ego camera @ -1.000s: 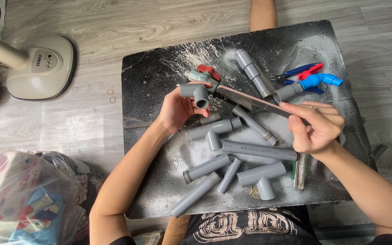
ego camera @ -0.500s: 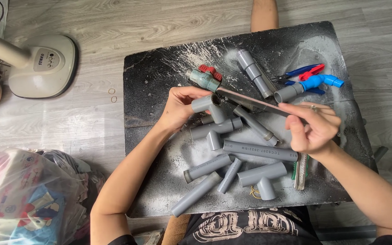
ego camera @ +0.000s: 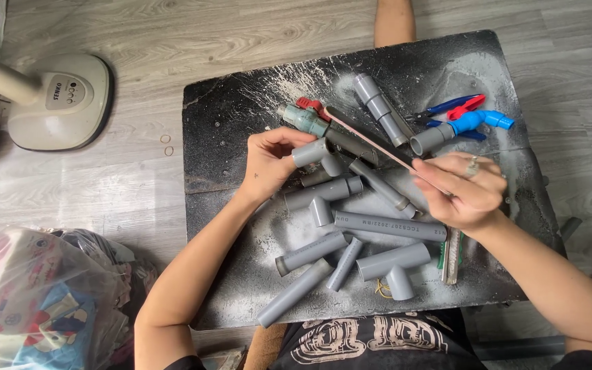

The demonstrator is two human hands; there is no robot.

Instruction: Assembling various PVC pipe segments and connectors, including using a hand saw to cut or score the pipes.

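Left hand point(ego camera: 268, 164) had lowered its gripped grey plastic elbow fitting point(ego camera: 315, 155) onto the dusty black tabletop point(ego camera: 241, 116); we noted our right hand point(ego camera: 462, 192) pinching a thin hacksaw blade point(ego camera: 378, 145) across it.

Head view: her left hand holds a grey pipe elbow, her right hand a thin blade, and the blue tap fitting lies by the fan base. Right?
Not quite. The head view shows the blue tap fitting on the black board, far from the fan base. The rest holds.

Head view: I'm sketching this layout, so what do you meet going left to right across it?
Plastic bag → fan base → rubber bands → left hand on a grey pipe elbow → right hand → blue fitting.
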